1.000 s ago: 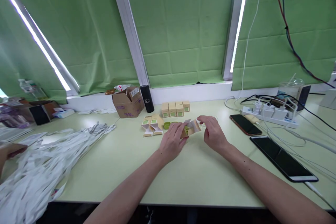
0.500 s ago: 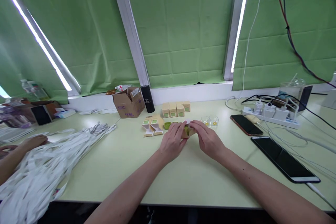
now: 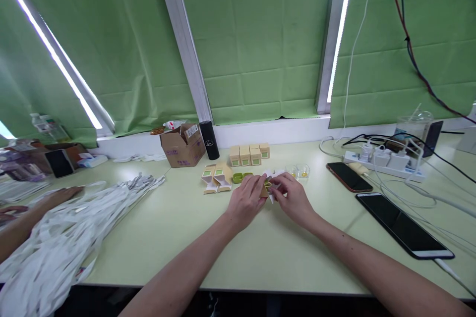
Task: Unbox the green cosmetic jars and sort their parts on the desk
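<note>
Pinching a small tan cardboard carton (image 3: pixel 266 187) with white flaps open, your left hand (image 3: pixel 246 201) and right hand (image 3: pixel 293 200) are working mid-table, bare pale-green tabletop (image 3: pixel 260 247) lying before you.

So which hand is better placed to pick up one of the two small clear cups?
Probably the right hand: the small clear cups stand just beyond it, while the left hand lies farther away.

Small tan carton (image 3: pixel 267 187), flaps open, mid-table.
</note>
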{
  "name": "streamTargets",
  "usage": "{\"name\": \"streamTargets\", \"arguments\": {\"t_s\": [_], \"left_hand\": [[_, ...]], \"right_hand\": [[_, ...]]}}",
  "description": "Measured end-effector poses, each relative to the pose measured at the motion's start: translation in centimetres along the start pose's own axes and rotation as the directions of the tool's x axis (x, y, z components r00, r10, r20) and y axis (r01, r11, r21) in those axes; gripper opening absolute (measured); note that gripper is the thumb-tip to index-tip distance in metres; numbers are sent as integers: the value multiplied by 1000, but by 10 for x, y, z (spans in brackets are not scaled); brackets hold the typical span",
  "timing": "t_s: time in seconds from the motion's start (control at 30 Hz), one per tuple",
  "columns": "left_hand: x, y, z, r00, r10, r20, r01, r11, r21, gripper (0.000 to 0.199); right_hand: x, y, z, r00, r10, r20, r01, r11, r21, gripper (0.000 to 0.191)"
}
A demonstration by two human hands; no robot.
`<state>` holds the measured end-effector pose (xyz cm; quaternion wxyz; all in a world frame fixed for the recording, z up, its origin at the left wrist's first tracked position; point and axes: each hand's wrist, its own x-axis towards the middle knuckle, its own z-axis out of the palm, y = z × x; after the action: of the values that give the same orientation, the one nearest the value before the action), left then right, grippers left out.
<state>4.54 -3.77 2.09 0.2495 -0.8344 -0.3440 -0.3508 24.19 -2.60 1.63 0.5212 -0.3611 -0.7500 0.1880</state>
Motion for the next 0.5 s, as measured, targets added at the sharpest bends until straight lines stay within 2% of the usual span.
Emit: {"name": "streamTargets", "arguments": {"t_s": [0.13,0.23,0.33,0.5], "left_hand": [[1,4,0,998,62,16,-63,997,38,61],[3,5,-2,999,45,6,-45,997,58,60],[5,3,-5,1000,8,-19,-7,997,74,60],[6,-2,-9,998,-24,-56,29,995,90,63]], "right_hand": [[1,0,2,997,56,-48,-56,998,6,20],[1,1,2,993,95,-76,-92,994,51,23],[1,0,0,983,155,-100,-137,976,167,27],[3,-1,-2,959,274,-69,-223,884,410,36]]}}
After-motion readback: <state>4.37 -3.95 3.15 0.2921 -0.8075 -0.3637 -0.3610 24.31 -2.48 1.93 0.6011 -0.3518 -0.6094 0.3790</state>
